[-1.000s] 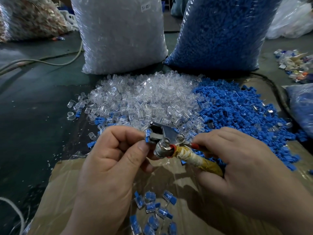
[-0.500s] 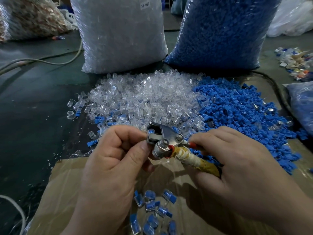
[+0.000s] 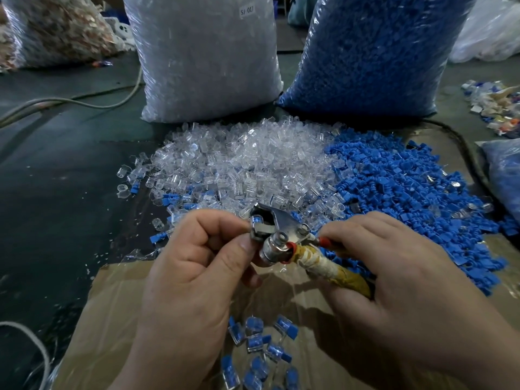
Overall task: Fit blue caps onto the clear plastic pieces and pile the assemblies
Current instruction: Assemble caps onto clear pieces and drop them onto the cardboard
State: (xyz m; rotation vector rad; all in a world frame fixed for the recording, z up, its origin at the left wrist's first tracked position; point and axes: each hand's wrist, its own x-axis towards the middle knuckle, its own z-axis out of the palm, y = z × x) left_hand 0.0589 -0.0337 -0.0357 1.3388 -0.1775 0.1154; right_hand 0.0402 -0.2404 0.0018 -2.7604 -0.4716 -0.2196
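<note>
"At mid-frame, where is the piece?"

"One clear plastic piece (image 3: 257,223), with a blue cap (image 3: 255,219) in it, sits between the jaws of a metal tool (image 3: 278,235) held above the cardboard (image 3: 112,319)."

"And the grips?"

"The left grip (image 3: 191,263) is clenched, thumb and forefinger pinching the tool's head right beside the piece. The right grip (image 3: 394,277) is wrapped round the tool's tape-bound handle (image 3: 332,266)."

"Below them?"

"A small pile of capped assemblies (image 3: 259,350) lies on the cardboard, lower centre."

"Further up?"

"A heap of clear pieces (image 3: 239,159) touches a heap of blue caps (image 3: 408,192) on its right. Behind them, along the top, stand a bag of clear parts (image 3: 205,57) and a bag of blue parts (image 3: 374,52)."
</note>
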